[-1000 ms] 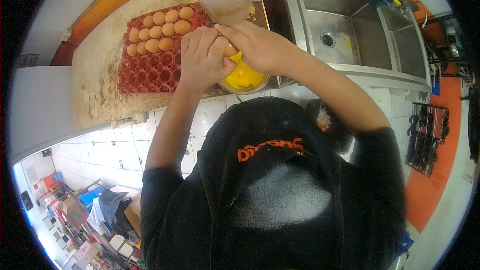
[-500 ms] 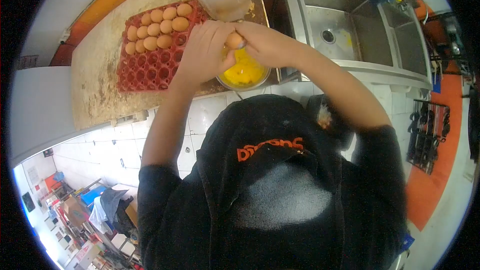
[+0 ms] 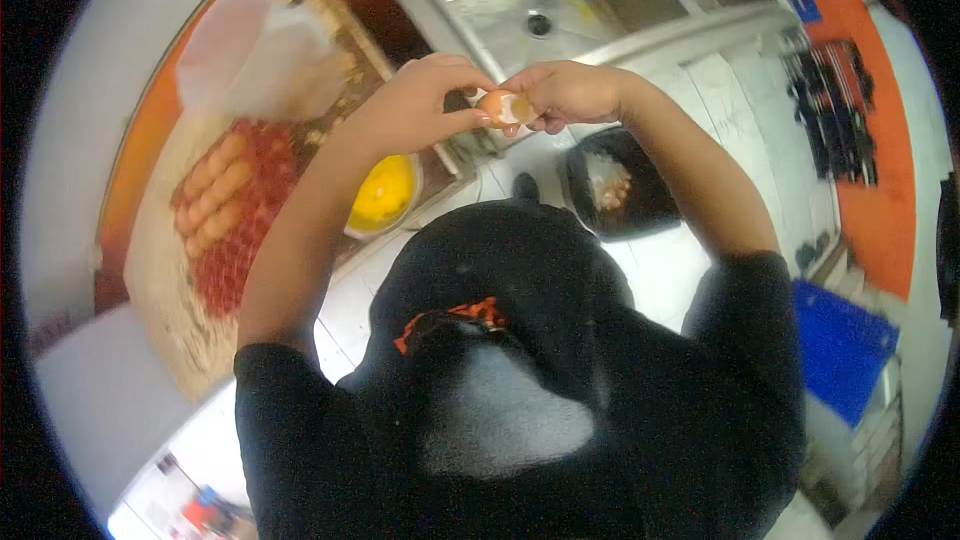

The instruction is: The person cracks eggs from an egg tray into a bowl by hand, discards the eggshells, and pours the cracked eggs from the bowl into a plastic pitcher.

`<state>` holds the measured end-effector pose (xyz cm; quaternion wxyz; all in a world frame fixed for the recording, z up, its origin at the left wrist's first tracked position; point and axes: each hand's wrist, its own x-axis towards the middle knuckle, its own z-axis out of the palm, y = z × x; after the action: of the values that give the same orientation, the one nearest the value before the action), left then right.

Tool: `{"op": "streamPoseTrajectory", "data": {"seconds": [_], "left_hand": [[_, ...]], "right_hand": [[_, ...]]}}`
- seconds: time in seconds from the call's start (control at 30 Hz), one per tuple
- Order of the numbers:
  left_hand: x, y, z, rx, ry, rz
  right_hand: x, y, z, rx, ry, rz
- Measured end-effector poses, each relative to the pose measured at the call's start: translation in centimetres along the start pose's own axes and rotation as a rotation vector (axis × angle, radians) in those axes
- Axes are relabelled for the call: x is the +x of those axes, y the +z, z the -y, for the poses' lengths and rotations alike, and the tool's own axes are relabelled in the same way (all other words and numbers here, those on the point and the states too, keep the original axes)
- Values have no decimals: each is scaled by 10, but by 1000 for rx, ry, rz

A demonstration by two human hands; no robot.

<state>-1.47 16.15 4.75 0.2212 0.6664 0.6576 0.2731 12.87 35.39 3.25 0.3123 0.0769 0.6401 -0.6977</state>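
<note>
Between my left hand (image 3: 425, 105) and my right hand (image 3: 575, 95) is a broken eggshell (image 3: 497, 110), brown outside with its pale inside showing. The fingertips of both hands pinch it, to the right of the bowl. Yellow beaten or broken egg (image 3: 383, 190) fills the bowl (image 3: 416, 202), which stands by the table edge and is partly behind my left forearm. Further left, a red egg tray (image 3: 225, 275) holds several brown eggs (image 3: 213, 190) in its far rows. My left arm covers part of the tray.
A translucent plastic pitcher (image 3: 255, 60) stands on the worn wooden table (image 3: 160, 310) behind the tray. Ahead is a steel sink (image 3: 500, 25). A black bin (image 3: 640, 205) with eggshells inside stands on the white tiled floor, right of my body.
Both hands have moved right, from above the bowl to beyond the table edge. The egg between them now shows as an opened shell. My view has turned to the right.
</note>
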Motion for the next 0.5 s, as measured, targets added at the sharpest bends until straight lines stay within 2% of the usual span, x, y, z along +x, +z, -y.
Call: {"op": "streamPoseTrajectory", "data": {"seconds": [0.17, 0.23, 0.27, 0.33, 0.5], "left_hand": [[79, 21, -34, -83, 93, 177], [103, 35, -46, -150, 197, 119], [116, 39, -56, -162, 150, 154], [140, 47, -70, -210, 183, 207], [180, 65, -100, -263, 148, 272]], "right_hand": [[-85, -27, -26, -11, -39, -139], [-116, -25, -33, 59, -54, -207], [-130, -27, -37, 31, -90, -258], [-148, -37, -54, -90, -184, -332], [-201, -49, -58, -43, -177, -362]]}}
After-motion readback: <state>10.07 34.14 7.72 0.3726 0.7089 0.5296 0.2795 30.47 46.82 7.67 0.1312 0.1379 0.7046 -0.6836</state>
